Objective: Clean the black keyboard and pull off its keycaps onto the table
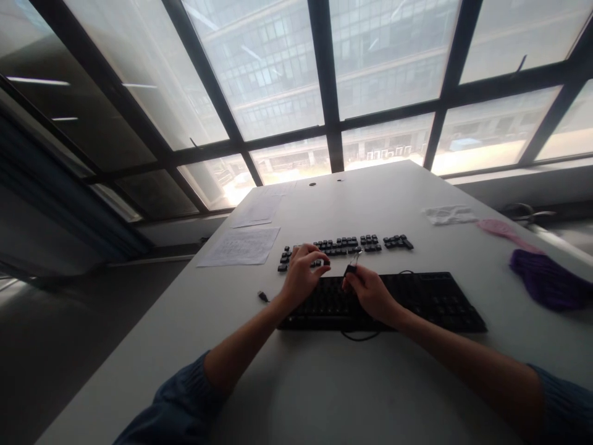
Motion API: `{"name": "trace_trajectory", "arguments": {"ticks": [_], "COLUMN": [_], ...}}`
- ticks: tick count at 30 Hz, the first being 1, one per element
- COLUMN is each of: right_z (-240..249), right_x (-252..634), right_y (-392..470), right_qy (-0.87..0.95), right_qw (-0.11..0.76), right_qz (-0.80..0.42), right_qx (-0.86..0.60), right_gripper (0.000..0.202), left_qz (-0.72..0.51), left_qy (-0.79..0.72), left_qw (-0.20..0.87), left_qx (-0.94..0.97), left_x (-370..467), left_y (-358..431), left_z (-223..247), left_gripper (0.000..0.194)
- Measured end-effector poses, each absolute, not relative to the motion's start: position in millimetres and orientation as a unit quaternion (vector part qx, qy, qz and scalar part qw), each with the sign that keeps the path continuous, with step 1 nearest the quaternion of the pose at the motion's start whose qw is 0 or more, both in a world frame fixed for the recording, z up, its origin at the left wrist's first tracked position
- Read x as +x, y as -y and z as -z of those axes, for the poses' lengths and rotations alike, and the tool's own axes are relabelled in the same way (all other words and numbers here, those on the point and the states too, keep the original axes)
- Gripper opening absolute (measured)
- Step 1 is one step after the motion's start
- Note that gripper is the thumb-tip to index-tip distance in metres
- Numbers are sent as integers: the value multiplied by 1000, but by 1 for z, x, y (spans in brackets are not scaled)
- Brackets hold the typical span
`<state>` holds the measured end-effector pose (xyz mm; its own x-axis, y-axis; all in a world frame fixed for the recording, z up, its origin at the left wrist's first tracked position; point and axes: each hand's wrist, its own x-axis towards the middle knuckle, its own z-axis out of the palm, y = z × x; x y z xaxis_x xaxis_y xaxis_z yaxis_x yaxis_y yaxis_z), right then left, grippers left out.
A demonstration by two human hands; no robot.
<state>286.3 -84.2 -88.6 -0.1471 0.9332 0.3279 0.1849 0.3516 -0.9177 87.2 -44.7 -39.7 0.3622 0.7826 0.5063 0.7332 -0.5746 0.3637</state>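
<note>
A black keyboard (430, 303) lies across the desk in front of me. Beyond it, loose black keycaps (345, 242) stand in rows on the white surface. My left hand (303, 269) is over the left part of these rows, with thumb and forefinger curled together in a pinch. Dark keycaps show through the ring of the fingers; whether one is held, I cannot make out. My right hand (368, 290) is closed round the dark handle of a wire keycap puller (356, 258). Its thin wires point up and away from me, above the keyboard's far edge.
A USB plug (263, 296) lies left of the keyboard, and a cable (360, 337) loops at its front edge. Printed papers (241, 246) rest on the left. White cloth (449, 214), a pink item (503, 230) and purple cloth (549, 284) lie right. Windows stand behind the desk.
</note>
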Motion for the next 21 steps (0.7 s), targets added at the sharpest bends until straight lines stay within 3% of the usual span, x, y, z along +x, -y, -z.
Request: {"name": "trace_trajectory", "arguments": {"ticks": [8, 16, 21], "right_z": [90, 89, 85], "right_x": [287, 286, 292], "right_y": [83, 82, 77], "right_qy": [653, 632, 589], "right_qw": [492, 506, 546], "right_qz": [-390, -413, -422], "right_qx": [-423, -417, -420], "right_gripper": [27, 27, 29], "left_qz": [-209, -194, -224], "left_qy": [-575, -586, -570], "left_qw": [49, 68, 66], "left_qx": [790, 783, 788], "left_x": [89, 81, 79], "left_y": [-21, -24, -14], "left_z": [63, 72, 62], "left_gripper": [14, 14, 27]}}
